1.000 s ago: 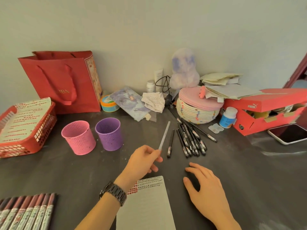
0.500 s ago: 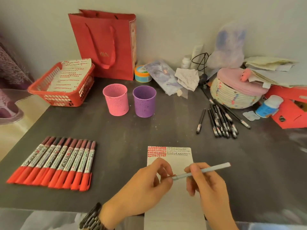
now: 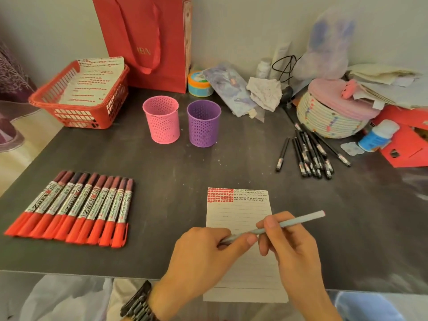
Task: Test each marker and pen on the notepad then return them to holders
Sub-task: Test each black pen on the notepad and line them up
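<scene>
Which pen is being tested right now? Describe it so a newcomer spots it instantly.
Start at the lined notepad at the near edge of the dark table. Both hands meet above it, left hand and right hand, gripping one slim pale blue pen between them. Unlike the black pens lying far right and the red markers in a row at left, it is light-coloured and off the table.

my left hand (image 3: 203, 253) hides the near end of the slim pale-blue pen (image 3: 298, 220) | my hands cover the middle of the lined white notepad (image 3: 238, 212) | its black scribbles too small to read | red cardboard shoebox (image 3: 407, 144) cut off at right edge
</scene>
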Tool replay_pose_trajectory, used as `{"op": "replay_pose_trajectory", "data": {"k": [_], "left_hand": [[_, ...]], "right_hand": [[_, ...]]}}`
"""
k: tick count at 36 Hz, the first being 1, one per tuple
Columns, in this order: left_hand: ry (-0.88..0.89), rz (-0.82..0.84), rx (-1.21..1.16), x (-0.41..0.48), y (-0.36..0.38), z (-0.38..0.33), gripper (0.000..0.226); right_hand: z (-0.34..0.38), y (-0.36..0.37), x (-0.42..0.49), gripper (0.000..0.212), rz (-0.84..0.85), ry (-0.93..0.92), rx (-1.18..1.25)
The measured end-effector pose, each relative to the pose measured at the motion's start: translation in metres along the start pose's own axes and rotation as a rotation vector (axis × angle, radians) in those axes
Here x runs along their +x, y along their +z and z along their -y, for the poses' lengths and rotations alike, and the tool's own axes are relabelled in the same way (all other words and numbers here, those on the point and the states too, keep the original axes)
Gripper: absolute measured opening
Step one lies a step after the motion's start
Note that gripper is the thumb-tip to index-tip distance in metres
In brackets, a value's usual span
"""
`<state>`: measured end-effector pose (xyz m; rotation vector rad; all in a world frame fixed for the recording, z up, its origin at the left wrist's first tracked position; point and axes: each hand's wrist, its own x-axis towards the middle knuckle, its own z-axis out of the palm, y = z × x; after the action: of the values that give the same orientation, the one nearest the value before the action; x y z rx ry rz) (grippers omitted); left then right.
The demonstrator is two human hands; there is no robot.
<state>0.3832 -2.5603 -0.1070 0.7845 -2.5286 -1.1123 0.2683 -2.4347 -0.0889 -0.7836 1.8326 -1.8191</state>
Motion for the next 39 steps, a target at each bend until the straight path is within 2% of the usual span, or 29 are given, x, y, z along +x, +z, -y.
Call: {"op": "replay_pose_trajectory", "data": {"k": [2, 5, 9, 14, 18, 21, 26, 29, 39], "left_hand": [[0.053, -0.053, 0.069, 0.003, -0.003, 0.005, 0.069], [0.108, -0.119, 0.093, 0.011, -0.007, 0.014, 0.059], [0.081, -0.155, 0.115, 0.036, -0.011, 0.027, 0.043], [0.124, -0.090, 0.157, 0.062, -0.006, 0.035, 0.032], [0.138, -0.045, 0.222, 0.062, 0.001, 0.044, 0.030], [0.105, -0.059, 0.211, 0.061, 0.004, 0.049, 0.031], [0.058, -0.050, 0.196, 0.062, 0.006, 0.049, 0.037], [0.027, -0.040, 0.195, 0.063, 0.006, 0.048, 0.032], [-0.004, -0.027, 0.155, 0.066, 0.004, 0.048, 0.031]], "right_hand": [[0.003, 0.000, 0.006, 0.033, 0.006, -0.015, 0.032], [0.005, -0.005, 0.025, 0.041, -0.076, 0.023, 0.132], [0.001, -0.008, 0.059, 0.033, -0.146, 0.087, 0.114], [-0.006, 0.003, 0.092, 0.023, -0.058, 0.199, 0.103], [-0.019, 0.009, 0.100, 0.021, -0.027, 0.210, 0.015], [-0.031, 0.010, 0.096, 0.016, -0.061, 0.142, -0.053], [-0.037, 0.016, 0.092, 0.028, -0.160, 0.065, -0.181], [-0.040, 0.017, 0.092, 0.033, -0.176, 0.060, -0.243], [-0.053, 0.017, 0.094, 0.035, -0.226, 0.078, -0.323]]}}
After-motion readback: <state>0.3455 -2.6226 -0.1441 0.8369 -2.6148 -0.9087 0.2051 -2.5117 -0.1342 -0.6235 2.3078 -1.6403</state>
